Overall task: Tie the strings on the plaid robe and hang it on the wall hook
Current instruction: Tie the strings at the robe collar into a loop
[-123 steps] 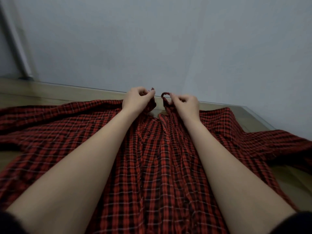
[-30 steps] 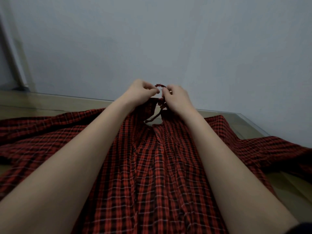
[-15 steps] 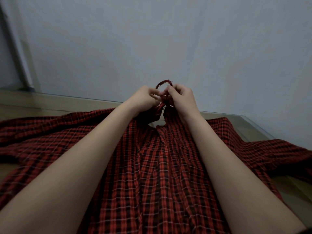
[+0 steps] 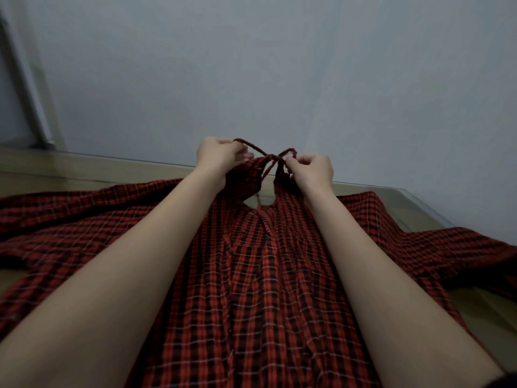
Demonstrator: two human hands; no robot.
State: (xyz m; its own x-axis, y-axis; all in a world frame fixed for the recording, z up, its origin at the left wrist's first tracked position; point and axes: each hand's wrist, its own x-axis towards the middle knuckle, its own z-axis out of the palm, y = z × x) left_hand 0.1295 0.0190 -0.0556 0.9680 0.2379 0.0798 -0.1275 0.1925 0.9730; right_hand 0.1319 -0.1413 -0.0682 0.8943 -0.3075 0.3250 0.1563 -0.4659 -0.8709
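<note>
A red and black plaid robe (image 4: pixel 251 275) lies spread flat on a glass-topped table, neckline at the far end. Its thin red strings (image 4: pixel 265 156) cross in a small knot above the neck opening, with a loop running out to each side. My left hand (image 4: pixel 218 158) pinches the left loop and my right hand (image 4: pixel 310 168) pinches the right loop, the two pulled apart. A loose string end hangs down from the knot into the neck gap. No wall hook is in view.
The table (image 4: pixel 84 169) has a wooden top under glass, and its far edge meets a plain grey wall (image 4: pixel 279 65). The glass corner (image 4: pixel 419 203) shows at the right. A pale vertical frame (image 4: pixel 25 79) stands at the far left.
My hands, close together around one raised loop half a second ago, have drawn apart sideways. The strings now stretch out from a crossing between them.
</note>
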